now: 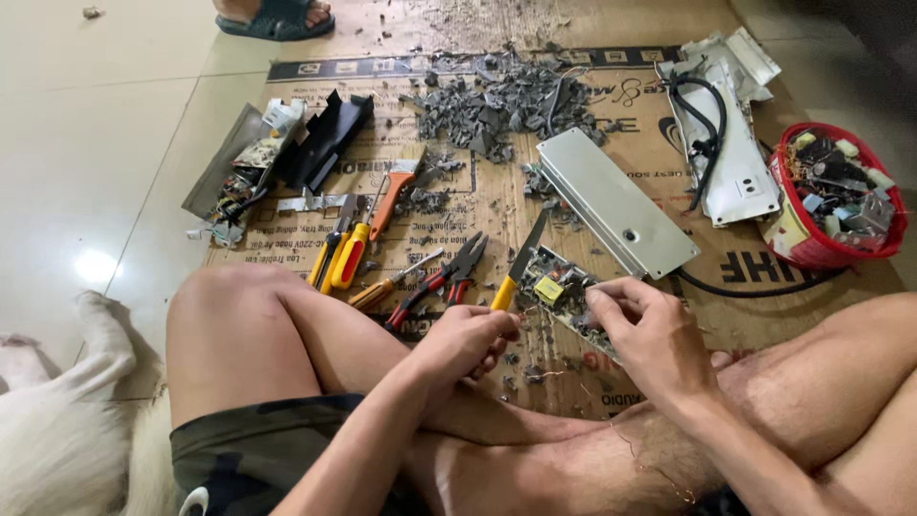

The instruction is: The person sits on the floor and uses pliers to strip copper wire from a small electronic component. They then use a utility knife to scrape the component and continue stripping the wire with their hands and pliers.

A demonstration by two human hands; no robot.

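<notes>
Sitting cross-legged on the cardboard sheet (pixel 669 162) on the floor. My left hand (pixel 466 342) is closed round the yellow handle of a screwdriver (pixel 521 263), blade pointing up and away from me toward the far edge. My right hand (pixel 650 330) has its fingers pinched onto the circuit board (pixel 564 294), which sits near the cardboard's near edge, just in front of my knees, with the tool's shaft right beside its left end. Just past the board lies a long grey metal cover (pixel 616 203). Left of it are red-handled pliers (pixel 444 277) and more yellow and orange tools (pixel 358 244). A heap of grey broken bits (pixel 497 100) sits by the far edge, and a red bowl (pixel 807 250) of parts is at the right edge.
</notes>
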